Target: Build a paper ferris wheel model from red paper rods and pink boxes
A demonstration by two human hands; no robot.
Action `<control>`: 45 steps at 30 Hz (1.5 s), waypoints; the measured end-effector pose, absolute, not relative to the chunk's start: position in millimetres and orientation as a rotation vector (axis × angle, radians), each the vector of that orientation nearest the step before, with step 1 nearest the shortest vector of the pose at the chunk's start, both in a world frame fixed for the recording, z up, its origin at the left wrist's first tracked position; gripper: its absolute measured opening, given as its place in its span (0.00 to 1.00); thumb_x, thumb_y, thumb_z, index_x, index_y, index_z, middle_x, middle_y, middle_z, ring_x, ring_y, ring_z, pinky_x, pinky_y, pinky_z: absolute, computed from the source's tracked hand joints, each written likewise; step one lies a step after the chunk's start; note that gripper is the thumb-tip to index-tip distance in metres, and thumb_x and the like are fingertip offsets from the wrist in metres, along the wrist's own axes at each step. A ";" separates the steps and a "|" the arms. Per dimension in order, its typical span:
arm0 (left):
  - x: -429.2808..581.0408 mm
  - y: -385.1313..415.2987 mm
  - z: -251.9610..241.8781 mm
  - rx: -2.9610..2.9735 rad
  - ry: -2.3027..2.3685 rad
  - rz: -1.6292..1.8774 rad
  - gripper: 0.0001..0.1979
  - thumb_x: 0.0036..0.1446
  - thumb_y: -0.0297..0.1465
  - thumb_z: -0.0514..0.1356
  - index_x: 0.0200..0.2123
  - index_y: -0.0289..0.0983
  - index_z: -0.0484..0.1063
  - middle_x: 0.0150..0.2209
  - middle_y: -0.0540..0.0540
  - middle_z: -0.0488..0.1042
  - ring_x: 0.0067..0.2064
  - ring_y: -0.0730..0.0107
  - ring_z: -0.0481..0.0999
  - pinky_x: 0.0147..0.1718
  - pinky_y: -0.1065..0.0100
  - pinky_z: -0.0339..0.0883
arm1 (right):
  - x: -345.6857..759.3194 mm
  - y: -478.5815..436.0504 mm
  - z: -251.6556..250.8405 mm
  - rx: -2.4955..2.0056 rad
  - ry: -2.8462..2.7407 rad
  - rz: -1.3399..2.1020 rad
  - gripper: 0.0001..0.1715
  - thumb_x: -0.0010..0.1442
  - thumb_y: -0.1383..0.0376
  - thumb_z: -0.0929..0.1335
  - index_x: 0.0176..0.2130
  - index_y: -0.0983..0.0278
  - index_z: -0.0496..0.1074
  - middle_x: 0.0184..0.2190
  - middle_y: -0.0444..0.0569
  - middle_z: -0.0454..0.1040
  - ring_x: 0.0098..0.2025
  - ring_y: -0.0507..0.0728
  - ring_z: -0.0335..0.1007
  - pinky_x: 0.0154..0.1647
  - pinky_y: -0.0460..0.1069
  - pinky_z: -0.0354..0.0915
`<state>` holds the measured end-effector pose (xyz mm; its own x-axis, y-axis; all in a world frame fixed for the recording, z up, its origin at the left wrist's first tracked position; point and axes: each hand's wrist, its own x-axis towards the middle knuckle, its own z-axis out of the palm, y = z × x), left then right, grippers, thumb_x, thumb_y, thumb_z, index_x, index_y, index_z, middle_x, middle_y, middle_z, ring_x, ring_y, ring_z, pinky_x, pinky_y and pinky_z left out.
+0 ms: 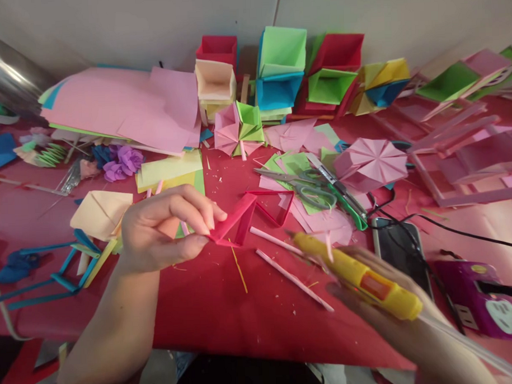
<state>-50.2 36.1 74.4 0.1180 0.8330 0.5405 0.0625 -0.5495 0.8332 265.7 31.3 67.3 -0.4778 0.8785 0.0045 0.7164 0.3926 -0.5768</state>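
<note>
My left hand [165,229] pinches one end of a folded red paper strip frame [248,217], held just above the red sheet [226,305] on the table. My right hand [394,305] is blurred by motion and wraps a yellow glue gun [359,275], its nozzle pointing left toward the red frame with a short gap between them. Thin pink paper sticks [295,279] lie on the red sheet between the two hands.
Grey-handled scissors [306,187] and a green utility knife [344,197] lie on pink and green scraps behind the frame. A phone [398,254] and purple power strip [482,296] sit at right. Coloured paper boxes [281,68] line the wall; pink sheets [122,107] lie stacked at back left.
</note>
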 end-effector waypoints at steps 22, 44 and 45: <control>-40.6 39.3 60.1 1.476 1.344 1.076 0.01 0.50 0.27 0.61 0.28 0.37 0.70 0.34 0.47 0.74 0.41 0.66 0.75 0.43 0.65 0.68 | 206.2 51.7 36.9 -1.417 -2.759 0.141 0.08 0.59 0.66 0.64 0.32 0.66 0.71 0.32 0.52 0.72 0.34 0.57 0.69 0.32 0.49 0.61; -26.4 39.5 55.2 1.429 1.379 0.978 0.02 0.49 0.27 0.62 0.28 0.37 0.70 0.32 0.48 0.73 0.37 0.68 0.76 0.37 0.69 0.68 | 188.8 65.1 36.3 -1.328 -2.828 0.286 0.05 0.57 0.73 0.62 0.32 0.66 0.67 0.29 0.48 0.71 0.30 0.54 0.66 0.28 0.47 0.53; -26.3 39.9 55.9 1.421 1.373 0.979 0.03 0.49 0.28 0.62 0.27 0.37 0.70 0.32 0.48 0.73 0.38 0.67 0.76 0.37 0.69 0.68 | 189.4 64.8 35.9 -1.342 -2.819 0.276 0.06 0.57 0.73 0.62 0.32 0.66 0.67 0.29 0.48 0.71 0.30 0.54 0.66 0.28 0.47 0.52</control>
<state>-26.3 39.9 55.9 0.0686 0.9966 -0.0461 0.2818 0.0249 0.9591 189.4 64.8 35.9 -0.6331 0.7710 -0.0688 0.7697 0.6176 -0.1616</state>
